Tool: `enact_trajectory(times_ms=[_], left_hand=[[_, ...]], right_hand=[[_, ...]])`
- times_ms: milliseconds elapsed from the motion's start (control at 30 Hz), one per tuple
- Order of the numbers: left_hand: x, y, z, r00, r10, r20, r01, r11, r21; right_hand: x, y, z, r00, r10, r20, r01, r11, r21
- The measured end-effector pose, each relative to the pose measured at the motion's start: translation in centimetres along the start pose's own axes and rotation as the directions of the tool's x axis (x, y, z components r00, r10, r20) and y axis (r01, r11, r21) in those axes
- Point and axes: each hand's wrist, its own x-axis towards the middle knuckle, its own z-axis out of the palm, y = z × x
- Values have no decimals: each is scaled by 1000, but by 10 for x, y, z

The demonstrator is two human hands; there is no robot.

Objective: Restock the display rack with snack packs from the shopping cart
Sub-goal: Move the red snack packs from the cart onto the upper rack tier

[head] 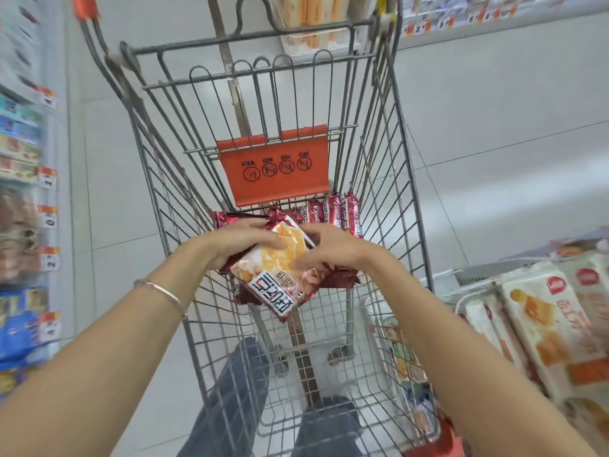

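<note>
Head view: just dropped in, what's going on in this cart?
A person reaches into the grey wire shopping cart. Their left hand and right hand together hold a small stack of dark red and orange foil snack packs inside the basket. More such packs lie at the far end, below the orange plastic flap.

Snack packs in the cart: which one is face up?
The pack gripped by the left hand and right hand, showing its orange picture. The other packs stand on edge or lie beneath it, showing dark red.
</note>
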Motion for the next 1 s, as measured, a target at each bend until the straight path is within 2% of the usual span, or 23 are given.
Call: enact_trajectory(times_ms=[67,100,133,200,267,333,400,433,467,533,567,600,633,667,700,733,800,867,933,1000], left_hand=[[-5,5,-1,991,41,-128,-62,984,-168],[-5,4,1,978,32,-206,-87,961,-263],[-6,4,6,972,32,-232,-107,942,-317],[-8,2,22,984,37,-172,-92,942,-321],[-4,-2,29,979,9,-202,-87,920,-381],[0,-4,28,960,-18,-278,-142,826,-545],[0,0,35,972,5,-236,-161,746,-646],[0,2,42,981,18,-195,-146,729,-669],[0,5,49,984,17,-178,-135,722,-678],[2,10,53,970,-4,-244,-169,710,-684],[4,11,50,951,-16,-308,-204,714,-669],[5,11,45,927,-29,-374,-239,722,-649],[7,9,38,899,-40,-435,-272,728,-630],[8,7,32,873,-55,-485,-293,736,-610],[9,3,28,854,-63,-516,-302,747,-592],[9,0,25,844,-62,-532,-302,765,-568],[8,-6,25,853,-55,-519,-283,787,-548],[9,-15,23,870,-80,-486,-249,780,-574],[11,-24,23,885,-101,-455,-220,771,-598],[15,-30,23,890,-112,-442,-200,774,-601]], right_hand=[[0,12,-7,998,64,2,-62,963,262],[3,21,-7,996,82,-15,-68,904,423],[7,30,-5,995,95,-44,-52,817,575],[17,44,5,988,112,-107,7,657,754],[22,51,11,983,122,-136,38,589,807],[24,55,11,976,105,-190,109,521,847],[23,56,11,974,48,-220,182,407,895],[22,55,12,979,18,-203,181,378,908],[20,54,11,984,6,-177,160,395,904],[19,54,3,983,67,-174,113,528,841],[21,60,-4,964,126,-234,113,603,790],[23,66,-11,914,192,-359,132,694,708],[24,74,-16,814,243,-527,123,815,566],[28,86,-19,702,229,-674,33,935,353],[33,98,-20,675,158,-721,-113,987,110],[38,113,-16,717,96,-690,-229,968,-104],[52,150,-4,816,107,-569,-381,839,-388],[60,176,13,828,123,-547,-502,597,-626],[65,183,21,813,61,-579,-553,391,-736],[68,175,16,808,-5,-589,-560,300,-772]])
